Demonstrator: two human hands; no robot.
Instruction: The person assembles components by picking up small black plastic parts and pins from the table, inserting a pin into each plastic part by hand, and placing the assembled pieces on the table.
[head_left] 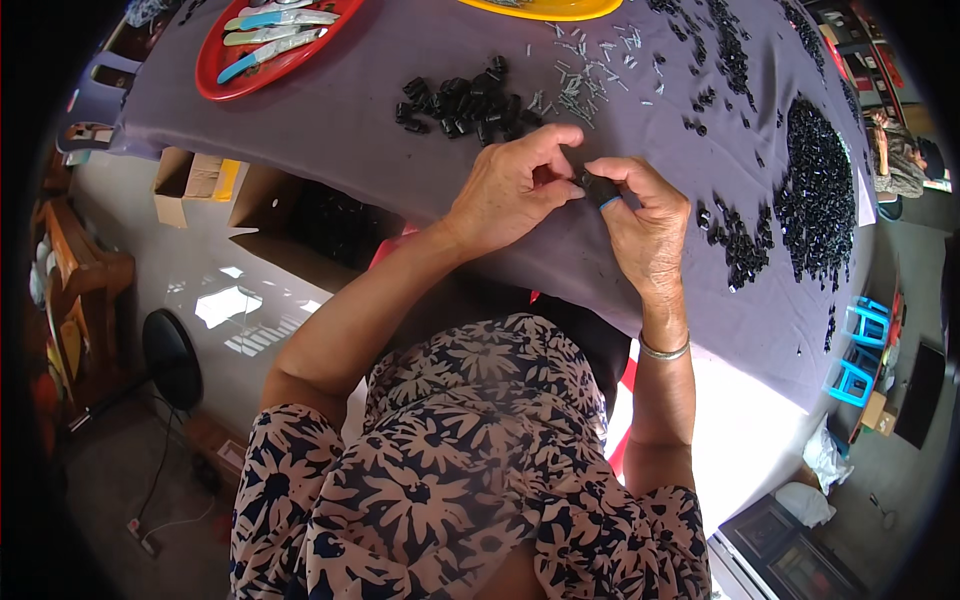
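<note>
Head view: left hand [512, 187], right hand [648, 215] half-curled, hold unclear; black pieces [460, 103] beyond left.

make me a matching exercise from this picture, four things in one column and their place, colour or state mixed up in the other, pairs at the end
1. right hand
2. red tray
3. metal pins
4. plastic stools

A. scattered loose on the purple cloth
B. blue, beyond the cloth's right edge
C. silver bracelet around its wrist
D. holding several tools with blue or pale handles

Pairs: 1-C, 2-D, 3-A, 4-B
</note>
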